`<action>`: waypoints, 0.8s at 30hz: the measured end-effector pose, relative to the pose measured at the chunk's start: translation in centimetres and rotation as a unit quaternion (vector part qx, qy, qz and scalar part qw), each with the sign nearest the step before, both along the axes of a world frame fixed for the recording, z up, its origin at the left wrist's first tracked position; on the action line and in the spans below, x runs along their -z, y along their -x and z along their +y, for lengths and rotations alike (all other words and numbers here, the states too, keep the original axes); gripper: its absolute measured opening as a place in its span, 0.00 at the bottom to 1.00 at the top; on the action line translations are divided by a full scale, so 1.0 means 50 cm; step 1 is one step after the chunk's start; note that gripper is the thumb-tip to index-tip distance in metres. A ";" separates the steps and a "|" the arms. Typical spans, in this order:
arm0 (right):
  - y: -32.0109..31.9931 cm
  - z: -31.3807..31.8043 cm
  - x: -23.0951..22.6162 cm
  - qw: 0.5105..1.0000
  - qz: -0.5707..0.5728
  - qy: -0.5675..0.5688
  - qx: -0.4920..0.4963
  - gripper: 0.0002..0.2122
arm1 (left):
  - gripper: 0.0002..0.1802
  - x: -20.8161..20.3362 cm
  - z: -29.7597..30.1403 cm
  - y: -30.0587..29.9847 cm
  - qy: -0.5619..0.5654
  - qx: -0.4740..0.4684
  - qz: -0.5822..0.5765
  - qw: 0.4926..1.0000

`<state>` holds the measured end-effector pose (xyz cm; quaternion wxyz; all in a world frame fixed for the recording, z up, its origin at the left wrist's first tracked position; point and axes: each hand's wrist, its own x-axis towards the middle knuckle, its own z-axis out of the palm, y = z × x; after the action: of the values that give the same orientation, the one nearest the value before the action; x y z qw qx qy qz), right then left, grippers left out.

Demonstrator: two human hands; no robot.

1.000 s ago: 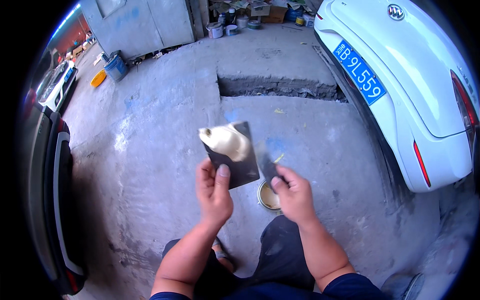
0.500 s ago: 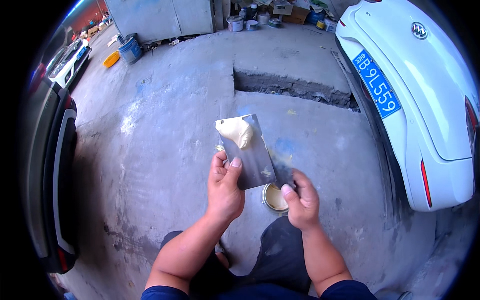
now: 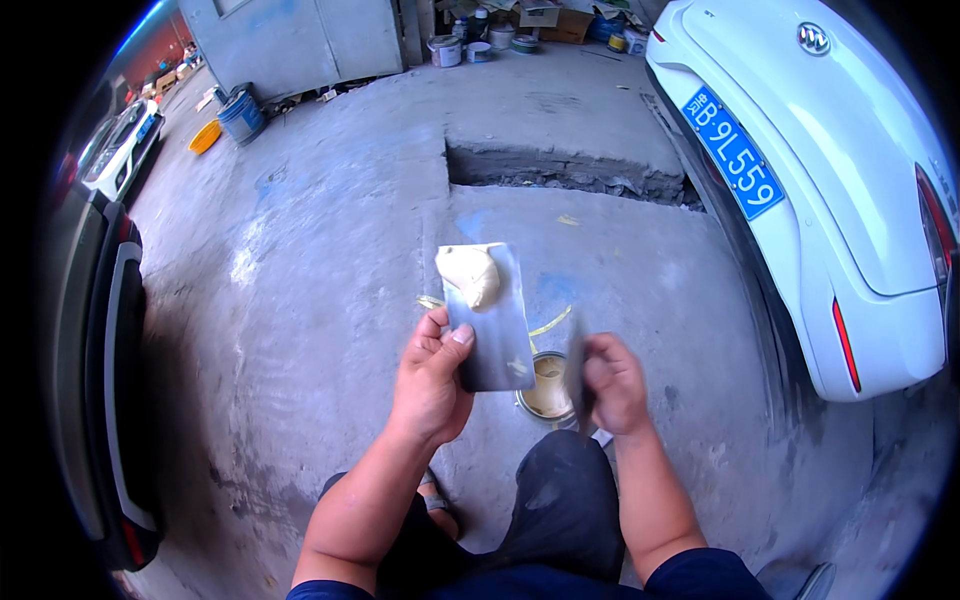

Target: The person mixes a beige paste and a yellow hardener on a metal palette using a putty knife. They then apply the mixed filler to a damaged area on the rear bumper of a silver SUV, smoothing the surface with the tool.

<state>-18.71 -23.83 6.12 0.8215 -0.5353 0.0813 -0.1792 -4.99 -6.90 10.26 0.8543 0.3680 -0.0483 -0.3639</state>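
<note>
My left hand (image 3: pixel 430 378) grips the lower left edge of a flat grey metal putty plate (image 3: pixel 500 340), thumb on its face. A thick lump of cream putty (image 3: pixel 468 276) sits near the plate's far end, with a small smear at its lower right. In my right hand (image 3: pixel 615 388) is a dark putty spreader (image 3: pixel 576 365), turned nearly edge-on, blurred and apart from the plate. Below, between the two tools, an open round can (image 3: pixel 522 405) stands on the floor with cream putty inside. The spreader hides part of its right side.
A white car (image 3: pixel 850 200) stands at right, a dark vehicle (image 3: pixel 95 380) at left. Beyond my hands a sunken pit (image 3: pixel 570 172) cuts the concrete floor. Farther back are a blue bucket (image 3: pixel 241 118), a yellow basin (image 3: pixel 205 137), a metal cabinet (image 3: pixel 300 45) and several paint cans (image 3: pixel 445 50).
My right hand has drawn the spreader away from the plate's lower right edge and turned it edge-on. The plate has tilted more upright and shifted slightly nearer. The whole view has shifted a little.
</note>
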 end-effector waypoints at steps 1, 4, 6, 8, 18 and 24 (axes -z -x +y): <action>0.000 0.007 0.005 0.999 0.022 0.032 -0.038 0.15 | 0.13 0.005 -0.003 0.008 0.009 0.017 0.011 1.000; -0.029 0.003 0.018 0.997 0.052 0.041 -0.032 0.14 | 0.14 0.004 -0.017 0.033 0.026 0.044 0.016 0.999; -0.055 -0.021 0.014 0.997 0.071 -0.001 0.008 0.13 | 0.14 -0.003 -0.016 0.039 0.025 0.052 -0.003 0.998; -0.059 -0.051 0.006 0.997 0.067 -0.003 0.030 0.12 | 0.14 0.002 -0.011 0.033 0.021 0.046 -0.025 0.998; 0.000 -0.005 -0.060 0.981 0.077 0.159 0.077 0.16 | 0.19 -0.013 -0.007 0.038 0.073 -0.044 -0.111 0.990; -0.028 -0.017 -0.100 0.974 0.084 0.200 0.064 0.13 | 0.20 0.002 0.003 0.039 -0.005 0.043 -0.269 0.962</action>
<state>-17.31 -24.67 11.10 0.6748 -0.6956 0.1469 -0.1981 -6.93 -6.74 10.16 0.7913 0.4540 -0.2909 -0.2882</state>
